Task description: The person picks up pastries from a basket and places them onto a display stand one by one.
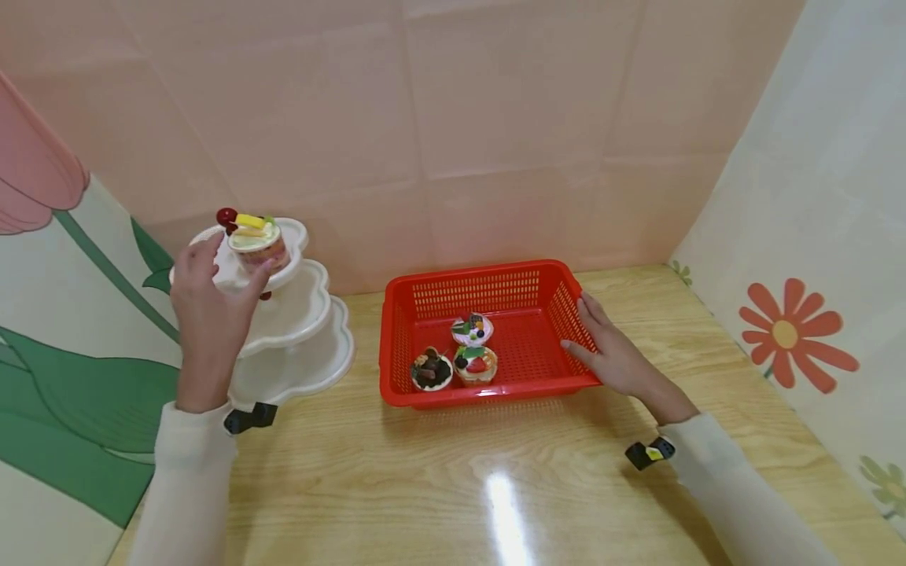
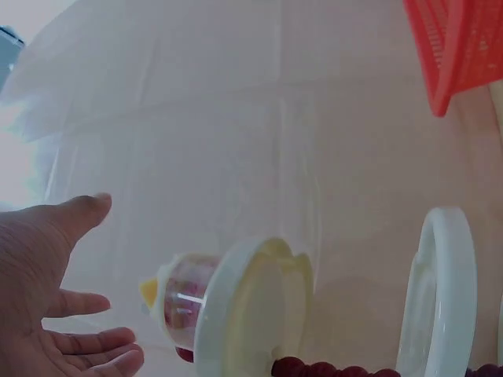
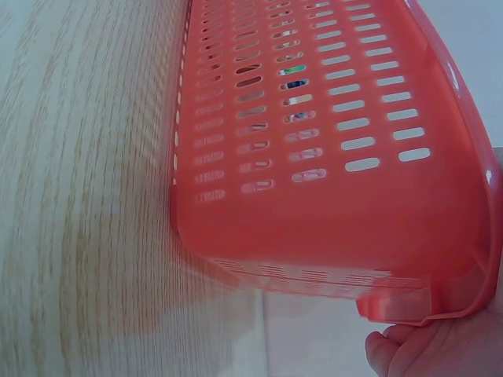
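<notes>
On the top tier of a white three-tier stand point(image 1: 333, 354) sits a dessert cup point(image 1: 260, 248), layered pink with cream, a yellow piece and a dark red cherry on top. My left hand point(image 1: 212, 303) is right by this cup, thumb and fingers spread on either side of it. In the left wrist view, a gap shows between the fingers point(image 2: 94, 342) and the cup point(image 2: 185, 302). My right hand point(image 1: 616, 354) grips the right rim of a red plastic basket point(image 1: 481, 275), with the thumb over the inner side.
In the basket's left half lie a chocolate-topped cupcake point(image 1: 432, 369), a strawberry-topped tart point(image 1: 476, 365) and a pink-cream cupcake point(image 1: 472, 329). Basket and stand share a wooden table point(image 1: 396, 487). A pink wall covering point(image 1: 481, 118) rises close behind, with flower-printed panels at both sides.
</notes>
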`<state>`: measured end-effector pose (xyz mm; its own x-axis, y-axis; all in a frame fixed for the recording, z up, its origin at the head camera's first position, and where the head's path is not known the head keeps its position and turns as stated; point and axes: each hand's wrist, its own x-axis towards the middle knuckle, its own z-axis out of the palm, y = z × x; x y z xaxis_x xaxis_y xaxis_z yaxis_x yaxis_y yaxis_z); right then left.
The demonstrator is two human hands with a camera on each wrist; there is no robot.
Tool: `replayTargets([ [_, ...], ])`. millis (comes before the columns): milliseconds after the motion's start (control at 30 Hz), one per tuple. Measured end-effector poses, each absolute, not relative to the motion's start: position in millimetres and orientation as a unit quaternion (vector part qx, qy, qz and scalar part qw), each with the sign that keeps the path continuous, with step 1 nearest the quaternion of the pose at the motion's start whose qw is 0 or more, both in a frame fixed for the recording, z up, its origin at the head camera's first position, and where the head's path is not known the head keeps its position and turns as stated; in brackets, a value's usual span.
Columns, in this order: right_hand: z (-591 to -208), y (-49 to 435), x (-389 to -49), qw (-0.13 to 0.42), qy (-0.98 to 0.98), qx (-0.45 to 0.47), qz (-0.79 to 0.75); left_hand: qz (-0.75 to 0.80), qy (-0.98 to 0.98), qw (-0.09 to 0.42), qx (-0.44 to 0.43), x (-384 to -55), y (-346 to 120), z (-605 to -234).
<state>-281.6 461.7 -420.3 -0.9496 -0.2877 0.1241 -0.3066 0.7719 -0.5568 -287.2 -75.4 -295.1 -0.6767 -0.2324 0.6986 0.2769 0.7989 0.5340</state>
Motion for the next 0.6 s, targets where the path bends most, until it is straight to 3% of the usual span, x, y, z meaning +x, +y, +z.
replayTargets([
  [267,-420.6,462.3,-282.5,0.022,-0.939,0.160,0.303,-0.370,-0.837,0.401,-0.045,-270.6,-59.0,-296.4],
  [600,-420.9,462.1,-282.1,0.020,-0.938,0.160,0.306,-0.396,-0.853,0.310,-0.140,-277.4,-30.1,-321.9],
])
